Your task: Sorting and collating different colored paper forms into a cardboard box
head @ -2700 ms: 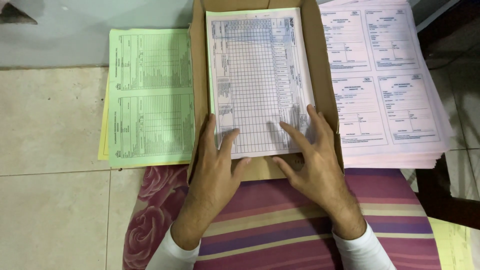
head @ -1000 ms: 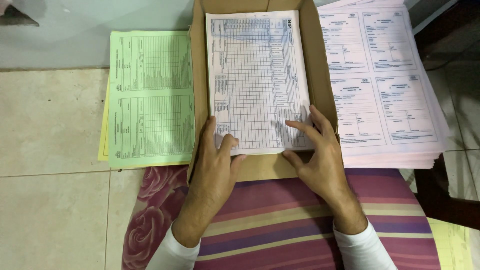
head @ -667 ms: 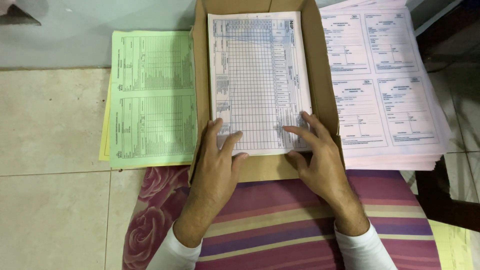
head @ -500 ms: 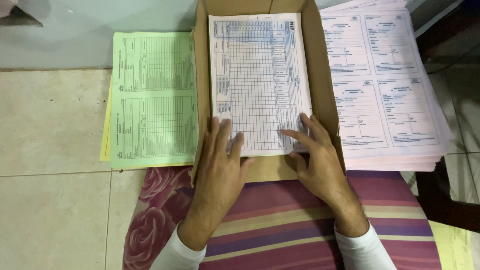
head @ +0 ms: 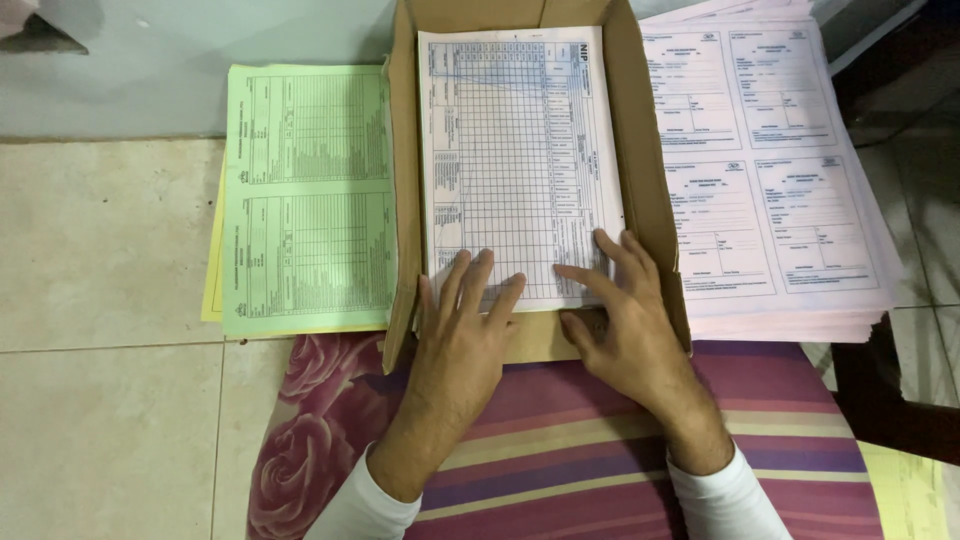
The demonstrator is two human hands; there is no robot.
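Both hands flat, fingers spread, gripping nothing: left hand [head: 462,325] and right hand [head: 622,320] pressing white form stack [head: 515,160] level inside cardboard box [head: 645,150], green forms [head: 310,195] at nine o'clock.

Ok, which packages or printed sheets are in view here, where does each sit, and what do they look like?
Cardboard box: centre, shallow brown tray, open top.
White form stack: inside the box, gridded, under left hand and right hand.
Green form stack: left of box, yellow sheets beneath.
Pink form stack: right of box, four panels a sheet.
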